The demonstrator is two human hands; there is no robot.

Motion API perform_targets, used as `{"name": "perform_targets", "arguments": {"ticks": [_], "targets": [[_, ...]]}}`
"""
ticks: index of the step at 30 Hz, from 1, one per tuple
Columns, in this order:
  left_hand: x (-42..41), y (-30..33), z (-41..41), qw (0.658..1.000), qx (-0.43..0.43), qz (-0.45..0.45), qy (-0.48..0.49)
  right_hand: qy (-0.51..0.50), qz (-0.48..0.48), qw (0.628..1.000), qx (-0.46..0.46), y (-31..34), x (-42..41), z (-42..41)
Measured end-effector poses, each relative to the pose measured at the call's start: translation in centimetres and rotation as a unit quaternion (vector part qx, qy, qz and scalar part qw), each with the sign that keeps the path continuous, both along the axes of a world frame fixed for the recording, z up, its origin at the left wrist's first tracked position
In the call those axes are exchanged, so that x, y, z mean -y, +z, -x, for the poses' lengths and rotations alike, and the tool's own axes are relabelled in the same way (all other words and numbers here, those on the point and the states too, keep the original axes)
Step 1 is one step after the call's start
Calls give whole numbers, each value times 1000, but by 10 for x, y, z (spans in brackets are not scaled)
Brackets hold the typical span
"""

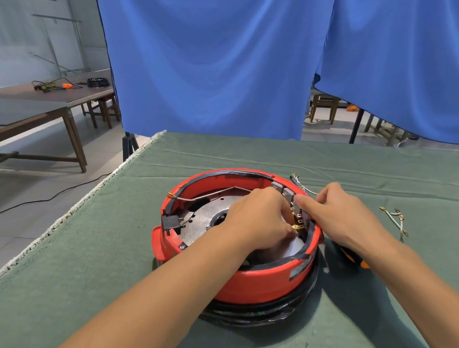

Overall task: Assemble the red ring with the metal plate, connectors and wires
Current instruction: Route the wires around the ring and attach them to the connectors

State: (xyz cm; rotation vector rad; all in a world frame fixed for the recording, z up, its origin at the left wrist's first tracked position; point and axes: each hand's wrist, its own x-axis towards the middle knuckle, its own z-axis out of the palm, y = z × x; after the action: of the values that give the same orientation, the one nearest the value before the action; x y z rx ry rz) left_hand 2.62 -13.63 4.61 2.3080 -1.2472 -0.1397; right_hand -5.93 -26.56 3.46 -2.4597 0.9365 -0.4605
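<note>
Terminal seating at the right inner wall of the red ring.

Ring sits on the green cloth with the metal plate inside it. Left hand reaches in, fingertips curled and pinching a brass terminal beside the connector block. Right hand steadies the rim, thumb pressed against the block, fingers curled; what they hold cannot be told. Keep the block braced, align the terminal square to its tab, push straight. Spare wires lie well apart on the cloth.

Orange-handled tool mostly under right forearm; left hand fingers' grip unclear.
</note>
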Motion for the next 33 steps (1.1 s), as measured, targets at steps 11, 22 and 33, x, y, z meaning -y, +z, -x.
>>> {"name": "perform_targets", "arguments": {"ticks": [11,22,33], "targets": [[6,4,7,998,56,4,-6,26,14,998,-57,7,1,0],[1,0,-4,997,-65,22,-43,34,-1,997,-66,5,4,-2],[2,4,-3,999,5,-8,-35,40,-5,997,-63,6,3,-1]]}}
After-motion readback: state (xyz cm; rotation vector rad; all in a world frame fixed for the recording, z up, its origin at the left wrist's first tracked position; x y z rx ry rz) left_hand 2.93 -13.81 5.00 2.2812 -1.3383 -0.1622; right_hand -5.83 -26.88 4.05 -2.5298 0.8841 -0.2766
